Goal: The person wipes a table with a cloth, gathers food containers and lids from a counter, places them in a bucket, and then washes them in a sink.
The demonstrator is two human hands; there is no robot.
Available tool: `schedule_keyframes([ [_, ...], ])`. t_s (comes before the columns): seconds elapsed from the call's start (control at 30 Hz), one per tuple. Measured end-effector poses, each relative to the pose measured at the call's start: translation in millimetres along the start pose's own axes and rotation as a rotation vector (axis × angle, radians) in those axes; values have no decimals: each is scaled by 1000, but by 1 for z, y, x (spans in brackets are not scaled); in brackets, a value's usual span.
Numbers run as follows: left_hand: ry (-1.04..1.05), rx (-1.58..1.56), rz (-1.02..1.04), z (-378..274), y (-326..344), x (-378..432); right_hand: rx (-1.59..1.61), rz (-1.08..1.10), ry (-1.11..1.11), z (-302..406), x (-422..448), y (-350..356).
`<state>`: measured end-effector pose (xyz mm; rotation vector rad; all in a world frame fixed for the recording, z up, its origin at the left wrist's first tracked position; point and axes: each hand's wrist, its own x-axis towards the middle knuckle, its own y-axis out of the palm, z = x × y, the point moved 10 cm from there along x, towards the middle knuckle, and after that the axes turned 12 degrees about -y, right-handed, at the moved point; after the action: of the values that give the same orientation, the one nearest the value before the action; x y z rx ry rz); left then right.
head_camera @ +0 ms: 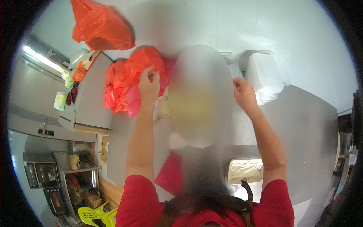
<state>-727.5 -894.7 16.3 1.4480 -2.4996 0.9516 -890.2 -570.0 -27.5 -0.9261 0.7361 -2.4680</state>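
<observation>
My left hand (149, 85) is raised in front of crumpled red-orange plastic bags (145, 59), its fingers curled. Whether it pinches anything does not show. Opposite it, my right hand (245, 93) has bent fingers and is nearest to a stack of clear plastic containers (263, 71). Its grip cannot be made out either. A large oval blur between the hands hides what is there; a yellowish patch shows through it. Pink plastic (134, 98) lies under the red-orange bags. Nearer my body, a cream tray (245, 171) is covered in clear plastic wrap.
The grey table (122, 150) extends to both sides against a pale wall. Another orange bag (103, 28) is at the upper left. A magenta sheet-like piece (171, 174) lies near my body. At lower left are a metal shelf (80, 170) and a yellow-green plastic chair (92, 215).
</observation>
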Motion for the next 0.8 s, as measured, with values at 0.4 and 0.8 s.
schedule_keyframes([
  [0.4,-147,831,479,151,13,-69,157,90,197,-51,-77,51],
  [0.8,131,703,213,70,-20,-107,336,271,407,-83,-111,93],
])
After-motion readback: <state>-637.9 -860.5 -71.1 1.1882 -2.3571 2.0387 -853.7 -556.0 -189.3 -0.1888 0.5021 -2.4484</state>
